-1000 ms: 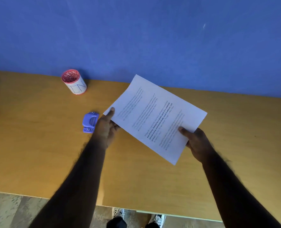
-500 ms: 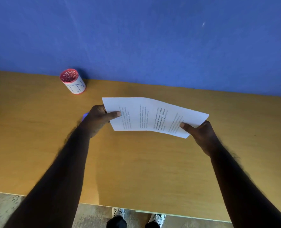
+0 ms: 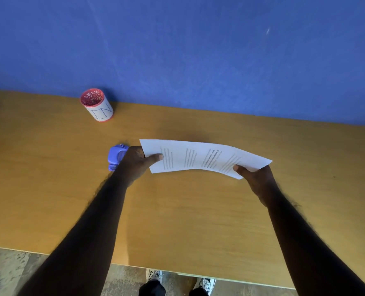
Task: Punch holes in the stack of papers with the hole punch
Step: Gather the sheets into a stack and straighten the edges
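Note:
A white stack of printed papers (image 3: 198, 159) hangs low over the wooden table (image 3: 177, 210), bowed upward in the middle and turned nearly flat. My left hand (image 3: 138, 161) pinches its left short edge, thumb on top. My right hand (image 3: 256, 178) grips the lower right corner. A small purple hole punch (image 3: 115, 155) sits on the table just left of my left hand, partly hidden behind it.
A red and white cylindrical cup (image 3: 97, 105) with blue letters stands at the back left by the blue wall (image 3: 198, 50). The table's front edge (image 3: 177, 272) runs near my body, with floor and shoes below it.
The papers went from a tilted diagonal hold to a flatter, lengthwise one, lower over the table. My left hand slid slightly right, uncovering more of the hole punch.

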